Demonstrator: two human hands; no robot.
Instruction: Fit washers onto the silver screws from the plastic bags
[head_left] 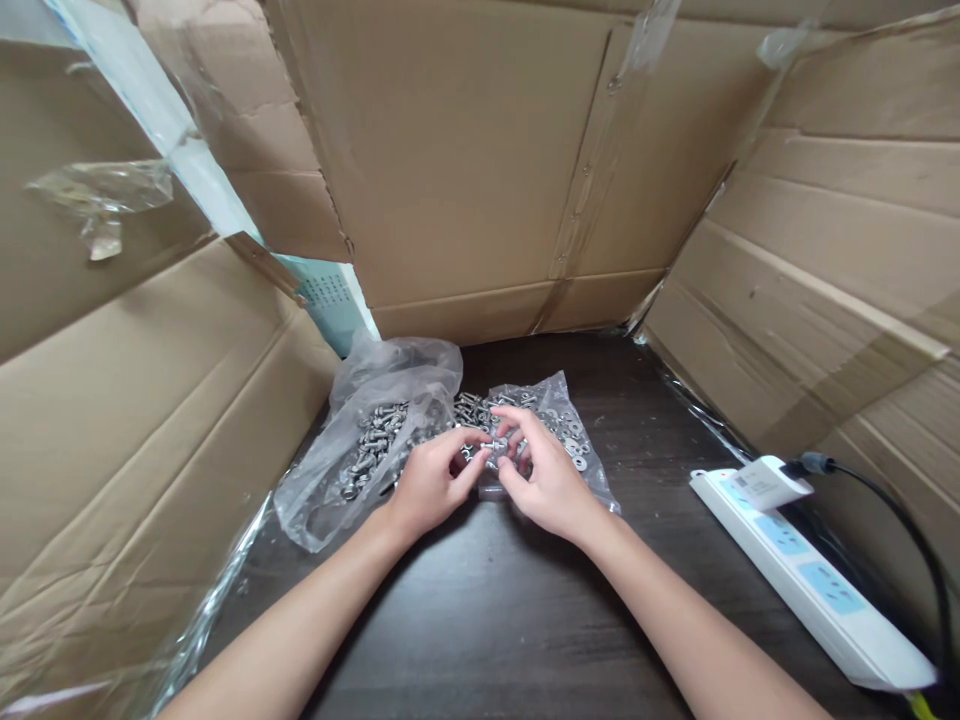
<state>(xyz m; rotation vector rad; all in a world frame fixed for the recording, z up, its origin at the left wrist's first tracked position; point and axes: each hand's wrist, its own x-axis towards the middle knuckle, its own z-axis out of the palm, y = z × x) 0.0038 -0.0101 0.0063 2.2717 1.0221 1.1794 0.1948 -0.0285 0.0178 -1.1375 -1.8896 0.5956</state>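
Observation:
In the head view a small silvery bolt [492, 446] lies level between my two hands, above a clear plastic bag. My left hand [433, 478] pinches its left end between thumb and forefinger. The fingers of my right hand [549, 478] curl about the other end, with the thumb below and the forefinger raised. Whether a nut or washer sits on the bolt is too small to tell. Behind my hands, loose bolts [474, 408] and flat washers [574, 446] lie on the flat bag [596, 482].
Left of my hands a crumpled clear bag [319, 505] holds many bolts [375, 440]. A white power strip [840, 610] with a plugged-in adapter [765, 487] and black cable [911, 525] lies at right. Cardboard walls [480, 150] enclose the dark tabletop [465, 620].

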